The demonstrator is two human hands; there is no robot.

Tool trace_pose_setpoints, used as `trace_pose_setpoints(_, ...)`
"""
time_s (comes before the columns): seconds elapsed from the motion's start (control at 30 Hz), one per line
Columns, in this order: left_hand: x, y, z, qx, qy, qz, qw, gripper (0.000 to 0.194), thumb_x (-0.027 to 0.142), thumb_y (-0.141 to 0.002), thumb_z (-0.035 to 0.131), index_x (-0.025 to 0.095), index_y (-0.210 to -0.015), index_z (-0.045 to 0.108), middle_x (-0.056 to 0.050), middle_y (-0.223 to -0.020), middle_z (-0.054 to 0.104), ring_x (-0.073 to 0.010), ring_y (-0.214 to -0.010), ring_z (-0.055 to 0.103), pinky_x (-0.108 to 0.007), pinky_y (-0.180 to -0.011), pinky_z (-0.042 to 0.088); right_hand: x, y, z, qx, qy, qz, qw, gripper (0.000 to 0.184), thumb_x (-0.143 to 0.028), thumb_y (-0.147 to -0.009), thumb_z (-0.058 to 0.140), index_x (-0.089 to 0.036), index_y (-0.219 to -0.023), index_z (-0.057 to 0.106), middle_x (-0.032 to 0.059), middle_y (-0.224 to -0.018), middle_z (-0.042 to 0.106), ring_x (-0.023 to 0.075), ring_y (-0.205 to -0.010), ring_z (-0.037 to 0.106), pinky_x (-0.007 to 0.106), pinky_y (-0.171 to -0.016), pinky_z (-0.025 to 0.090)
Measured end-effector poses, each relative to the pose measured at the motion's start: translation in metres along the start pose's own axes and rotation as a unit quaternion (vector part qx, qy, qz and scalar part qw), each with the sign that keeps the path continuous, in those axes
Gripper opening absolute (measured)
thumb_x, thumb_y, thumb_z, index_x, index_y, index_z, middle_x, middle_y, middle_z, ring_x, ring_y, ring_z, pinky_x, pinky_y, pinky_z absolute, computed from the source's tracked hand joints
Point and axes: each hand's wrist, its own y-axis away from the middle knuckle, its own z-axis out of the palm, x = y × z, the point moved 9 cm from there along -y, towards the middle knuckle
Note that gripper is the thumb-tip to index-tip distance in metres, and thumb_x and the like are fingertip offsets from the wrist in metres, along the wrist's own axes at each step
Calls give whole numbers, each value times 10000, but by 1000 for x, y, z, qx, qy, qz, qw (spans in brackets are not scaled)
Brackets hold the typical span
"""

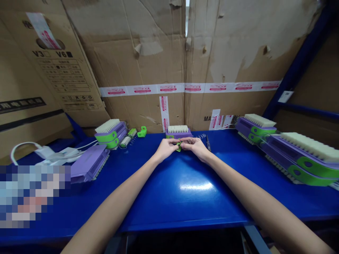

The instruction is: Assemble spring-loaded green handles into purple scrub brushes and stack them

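My left hand (165, 147) and my right hand (195, 146) meet over the far middle of the blue table (185, 190). Together they pinch a small green plastic part (179, 146) between the fingertips. Just behind the hands stands a purple brush (178, 132) with white bristles and green trim. A few small metal springs (197, 138) lie beside it, close to my right hand.
A pile of purple-and-green brushes (288, 150) runs along the right side. More purple brushes (109, 133) and loose green parts (142, 131) lie at the left, with a white cable and charger (47, 152). Cardboard boxes (182, 60) wall off the back.
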Motion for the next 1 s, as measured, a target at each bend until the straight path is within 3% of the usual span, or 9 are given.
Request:
trace_pose_setpoints(0.3, -1, -4, -4, 28, -43, 51, 997, 245, 213, -766, 629, 97, -959, 724, -124, -954, 720, -217, -840, 673, -344, -801, 520, -1, 0, 0, 12, 4, -4, 1000, 319, -263, -509, 802, -137, -789, 717, 27, -720, 712, 140, -674, 623, 313, -727, 498)
trace_pose_setpoints(0.73, 1, -6, -10, 65, -2, 69, 995, 248, 120, -638, 727, 83, -882, 702, -114, -861, 718, -184, -774, 662, -307, -727, 539, -2, 0, 3, 6, 71, -24, 997, 258, -295, -573, 751, -123, -758, 701, 12, -644, 674, 116, -583, 571, 274, -622, 467)
trace_pose_setpoints(1.0, 1, -3, -10, 64, -54, 58, 995, 400, 50, -682, 637, 71, -1081, 647, -39, -698, 689, -112, -597, 614, -211, -608, 476, -4, 0, 2, 11, 88, -34, 995, 314, -318, -610, 721, -119, -850, 685, -9, -601, 638, 114, -560, 564, 276, -614, 455)
